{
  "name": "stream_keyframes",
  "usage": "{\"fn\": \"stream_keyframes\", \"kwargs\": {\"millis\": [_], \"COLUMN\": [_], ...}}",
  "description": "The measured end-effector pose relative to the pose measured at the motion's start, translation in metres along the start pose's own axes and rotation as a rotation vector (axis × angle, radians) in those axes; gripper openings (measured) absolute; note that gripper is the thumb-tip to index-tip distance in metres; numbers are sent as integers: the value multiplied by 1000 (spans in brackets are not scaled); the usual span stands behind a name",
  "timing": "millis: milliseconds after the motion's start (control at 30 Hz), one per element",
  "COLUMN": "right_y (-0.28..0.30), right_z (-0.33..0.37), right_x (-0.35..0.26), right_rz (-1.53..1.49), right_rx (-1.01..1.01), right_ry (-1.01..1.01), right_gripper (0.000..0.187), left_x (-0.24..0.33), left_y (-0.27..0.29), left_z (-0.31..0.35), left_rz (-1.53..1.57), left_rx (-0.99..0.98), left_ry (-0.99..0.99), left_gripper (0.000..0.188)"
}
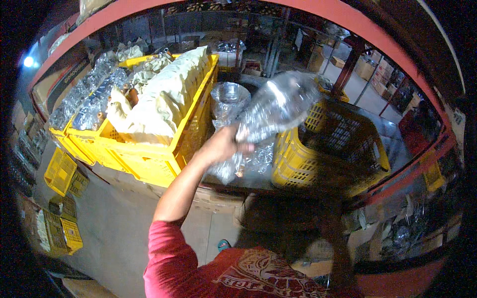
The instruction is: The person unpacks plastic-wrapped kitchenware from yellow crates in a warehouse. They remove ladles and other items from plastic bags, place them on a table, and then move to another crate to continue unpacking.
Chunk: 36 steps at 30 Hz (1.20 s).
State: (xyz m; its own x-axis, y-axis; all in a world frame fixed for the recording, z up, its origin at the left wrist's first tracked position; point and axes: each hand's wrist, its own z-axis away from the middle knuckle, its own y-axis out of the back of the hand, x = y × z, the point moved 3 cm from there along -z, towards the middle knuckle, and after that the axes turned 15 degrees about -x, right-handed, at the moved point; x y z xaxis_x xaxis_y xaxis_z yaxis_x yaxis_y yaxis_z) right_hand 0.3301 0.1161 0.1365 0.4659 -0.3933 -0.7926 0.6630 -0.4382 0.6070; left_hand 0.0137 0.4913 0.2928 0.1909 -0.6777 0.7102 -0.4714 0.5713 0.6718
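My left hand point(223, 145) is closed around the near end of a clear, shiny plastic-wrapped bundle point(283, 102). The bundle tilts up to the right, toward an open yellow crate point(288, 159), and its contents cannot be made out. Below and behind my hand, more clear plastic-wrapped pieces point(229, 97) stand and lie on the dark tabletop between the crates. My right arm point(343, 248) is in deep shadow on the right; its hand is lost in the dark near that crate's front side.
Left of my hand, a yellow crate point(191, 129) holds a row of items in pale wrapping point(164, 94). Beside it, another crate holds clear-wrapped pieces point(94, 94). A red frame bar point(318, 15) arches across the far side. Yellow crates point(59, 171) stand on the floor at left.
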Motion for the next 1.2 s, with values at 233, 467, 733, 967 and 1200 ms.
{"fn": "stream_keyframes", "kwargs": {"millis": [233, 467, 733, 967, 1200], "right_y": [159, 164, 178, 177, 163], "right_z": [31, 111, 130, 159, 156], "right_x": [-92, -83, -39, -18, 66], "right_rz": [233, 400, 293, 222, -166], "right_rx": [73, -150, -167, -119, -294], "right_ry": [286, 358, 354, 400, 372], "right_gripper": [62, 63, 64, 65, 80], "left_x": [129, 164, 191, 190, 180], "left_y": [-95, -154, -190, -209, -247], "left_z": [59, 82, 62, 66, 88], "left_rz": [-95, -694, -869, -517, -60], "left_rx": [-691, -625, -238, -625, -917], "left_ry": [-209, -167, -368, -15, 116], "left_gripper": [35, 36, 23, 42, 45]}}
